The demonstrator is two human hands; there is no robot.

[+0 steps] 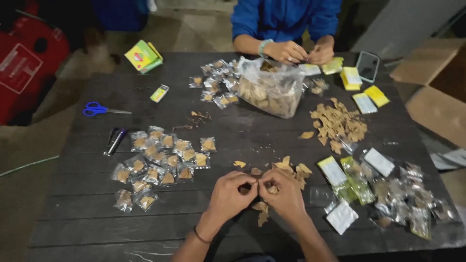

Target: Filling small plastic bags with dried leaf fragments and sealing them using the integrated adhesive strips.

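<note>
Pinching together at the fingertips, the left hand (pixel 228 194) and right hand (pixel 285 194) meet over the near edge of the dark slatted desk (pixel 87 223), both closed on a small tan chip (pixel 256 184) held between them; whether a clear sachet is also in the grip cannot be told. Just beyond and under the hands lies a loose scatter of tan chips (pixel 291 170). To the left sits a cluster of filled clear sachets (pixel 160 165), each holding 1 tan piece. To the right lie empty sachets and yellow-green packets (pixel 359 184), with a white packet (pixel 341 217) nearest. Farther out, a bigger heap of chips (pixel 340 123) lies right of centre, and a large clear plastic bag (pixel 269 87) of chips stands mid-desk. Blue-handled scissors (pixel 99 109) and a pen (pixel 115 140) rest at the left. Across the desk, a person in a blue top (pixel 284 17) has both hands together at small packets, beside a phone (pixel 367 65).
</note>
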